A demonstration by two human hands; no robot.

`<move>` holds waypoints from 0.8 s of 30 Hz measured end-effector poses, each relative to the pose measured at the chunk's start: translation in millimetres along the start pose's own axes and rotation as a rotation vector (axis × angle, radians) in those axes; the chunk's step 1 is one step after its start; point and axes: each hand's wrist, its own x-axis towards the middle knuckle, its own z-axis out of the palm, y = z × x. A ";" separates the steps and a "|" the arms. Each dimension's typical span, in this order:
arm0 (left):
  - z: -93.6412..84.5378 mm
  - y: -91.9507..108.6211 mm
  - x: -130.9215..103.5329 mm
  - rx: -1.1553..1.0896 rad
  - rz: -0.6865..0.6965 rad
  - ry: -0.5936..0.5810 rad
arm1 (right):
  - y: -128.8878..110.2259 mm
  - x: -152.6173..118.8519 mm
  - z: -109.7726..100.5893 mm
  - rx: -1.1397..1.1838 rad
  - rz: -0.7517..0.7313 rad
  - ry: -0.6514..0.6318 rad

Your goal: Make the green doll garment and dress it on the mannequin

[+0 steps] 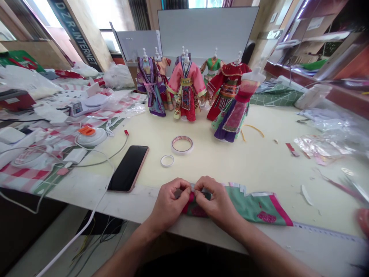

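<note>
A green fabric strip (245, 204) with magenta ends and dark pink motifs lies along the table's front edge. Pale tape-like pieces run along its upper edge. At the strip's left end, my left hand (171, 200) pinches the upper edge between thumb and forefinger. Right beside it, my right hand (215, 198) pinches the same edge, fingertips almost touching the left ones. Whatever small piece sits between the fingertips is mostly hidden. Beyond my hands lie a larger tape roll (182, 152) and a smaller white ring of tape (167, 161).
Several doll mannequins in costumes, one in a pink robe (187, 79), stand at the back. A black phone (128, 168) and white cable (96, 209) lie left. Scissors (357, 186), plastic bags (325, 144) and part of another hand (363, 221) appear right. A ruler (325, 231) lies along the edge.
</note>
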 end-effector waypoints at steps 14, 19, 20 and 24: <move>0.6 -3.1 -0.4 -0.063 -0.070 0.006 | 5.2 0.9 1.9 0.030 -0.002 -0.011; -0.7 -5.2 -0.4 -0.080 -0.105 0.006 | 6.4 0.1 1.5 0.054 0.031 -0.032; -1.2 -5.6 -0.3 -0.084 -0.106 0.006 | 5.9 -0.2 1.1 0.069 0.051 -0.044; -2.7 -4.8 0.3 -0.105 -0.118 0.022 | 1.3 -0.1 -2.5 0.118 0.115 -0.093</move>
